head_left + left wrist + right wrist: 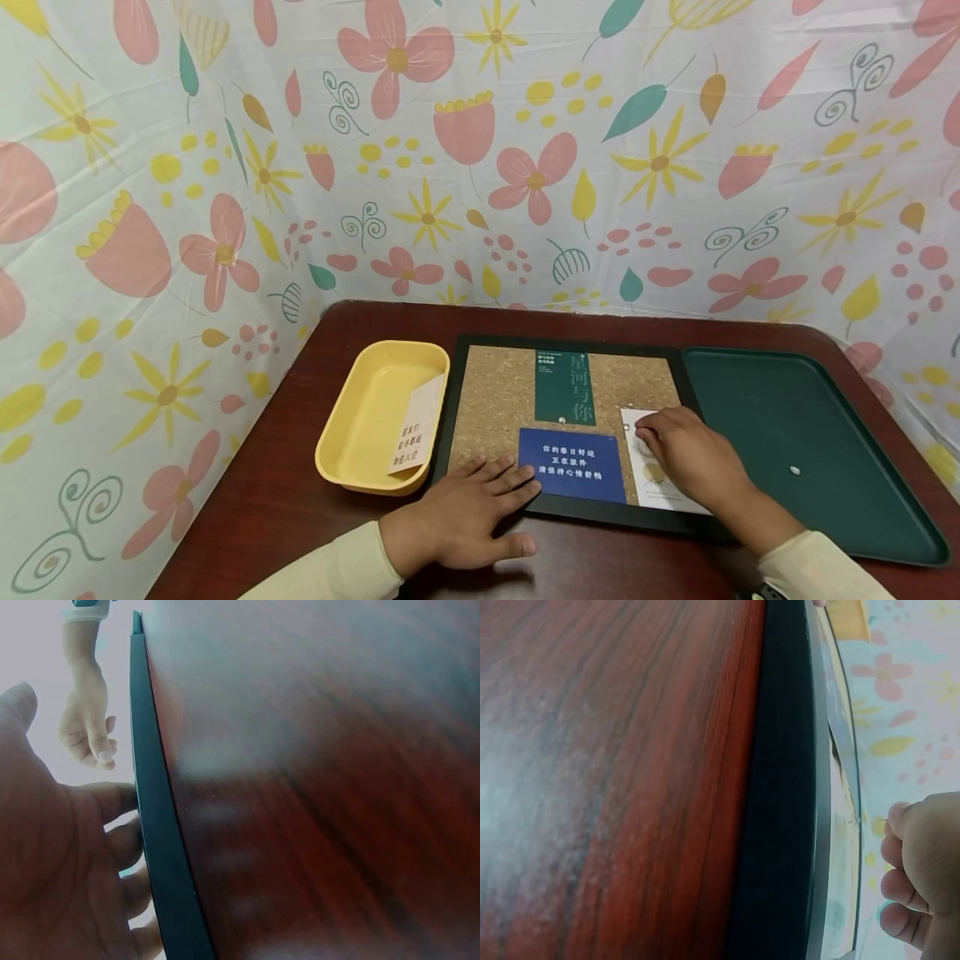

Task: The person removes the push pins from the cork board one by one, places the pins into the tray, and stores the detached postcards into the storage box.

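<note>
A cork board [495, 383] in a black frame lies on the table. My left hand [468, 517] rests on its near-left edge, fingers spread, fingertips touching the corner of a blue card [573, 467]. Over a white card [663, 483] at the board's right side, my right hand [693, 454] pinches a pushpin; only its thin point [886, 820] shows past the fingertips. A round-headed pushpin [626, 427] is at the white card's upper left. Above the blue card is a dark green card [558, 387] with a pushpin [562, 420] at its bottom edge.
Left of the board stands a yellow bin [363, 417] with a beige card [420, 425] leaning inside. To the right lies a dark green tray [780, 400] with a small pearly pushpin [795, 470] on it. A flowered cloth [480, 233] hangs behind the table.
</note>
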A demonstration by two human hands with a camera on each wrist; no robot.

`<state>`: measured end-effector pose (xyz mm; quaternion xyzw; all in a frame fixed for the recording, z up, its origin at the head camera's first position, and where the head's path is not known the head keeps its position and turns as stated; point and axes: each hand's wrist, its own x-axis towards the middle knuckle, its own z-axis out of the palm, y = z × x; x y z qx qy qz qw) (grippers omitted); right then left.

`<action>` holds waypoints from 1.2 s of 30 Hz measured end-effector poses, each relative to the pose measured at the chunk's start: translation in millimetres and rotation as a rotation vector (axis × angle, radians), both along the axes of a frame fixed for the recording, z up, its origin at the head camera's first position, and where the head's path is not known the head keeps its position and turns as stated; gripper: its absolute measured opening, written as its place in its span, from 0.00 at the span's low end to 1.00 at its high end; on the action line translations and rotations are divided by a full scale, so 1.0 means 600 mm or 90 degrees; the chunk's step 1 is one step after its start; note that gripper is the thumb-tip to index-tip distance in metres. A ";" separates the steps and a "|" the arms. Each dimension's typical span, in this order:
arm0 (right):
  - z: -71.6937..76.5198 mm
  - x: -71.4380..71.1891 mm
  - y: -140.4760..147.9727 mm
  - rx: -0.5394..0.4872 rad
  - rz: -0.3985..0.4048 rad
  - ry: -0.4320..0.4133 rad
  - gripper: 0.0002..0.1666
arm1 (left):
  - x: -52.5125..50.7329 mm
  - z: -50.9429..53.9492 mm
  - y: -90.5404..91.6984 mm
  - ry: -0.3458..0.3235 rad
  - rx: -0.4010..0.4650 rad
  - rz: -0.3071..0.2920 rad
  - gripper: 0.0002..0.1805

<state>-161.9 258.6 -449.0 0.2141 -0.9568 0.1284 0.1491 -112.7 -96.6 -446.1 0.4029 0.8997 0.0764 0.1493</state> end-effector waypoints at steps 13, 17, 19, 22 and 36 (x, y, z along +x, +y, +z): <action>0.008 0.005 0.028 0.007 -0.032 -0.028 0.07 | -0.002 -0.001 -0.001 0.002 0.000 0.000 0.44; 0.009 0.005 0.035 0.007 -0.039 -0.021 0.06 | -0.002 0.000 0.000 0.008 -0.003 0.000 0.44; 0.009 0.006 0.038 0.007 -0.046 -0.022 0.07 | -0.002 0.000 0.000 0.009 -0.005 0.000 0.44; 0.008 0.008 0.042 0.012 -0.059 -0.029 0.07 | -0.001 -0.001 0.000 0.010 -0.006 -0.001 0.44; 0.009 0.015 0.074 0.022 -0.058 -0.011 0.09 | 0.001 -0.002 0.000 0.002 -0.005 -0.006 0.44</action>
